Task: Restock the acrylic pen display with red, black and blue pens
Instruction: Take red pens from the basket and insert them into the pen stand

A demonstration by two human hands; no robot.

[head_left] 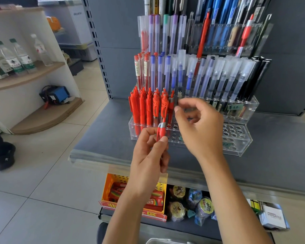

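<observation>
Left hand (149, 152) pinching a red pen (161, 132) upright at six o'clock of the acrylic display (243, 148); right hand (199, 125) just beside, fingers loosely curled, holding nothing.

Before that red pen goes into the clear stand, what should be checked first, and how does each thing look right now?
1. Pen held firmly: the left hand grips a red pen between thumb and fingers. Ok.
2. Free holes: the front tier of the acrylic display shows open holes right of the standing red pens. Ok.
3. Colour match: the held pen is beside the red group. Ok.
4. Path clear: the right hand hovers over the empty holes, partly covering them. Not ok.
5. Right hand free: its fingers are loosely curled; whether they pinch anything is unclear. Cannot tell.
6. Which end of the pen points down: hidden by the fingers. Cannot tell.
</observation>
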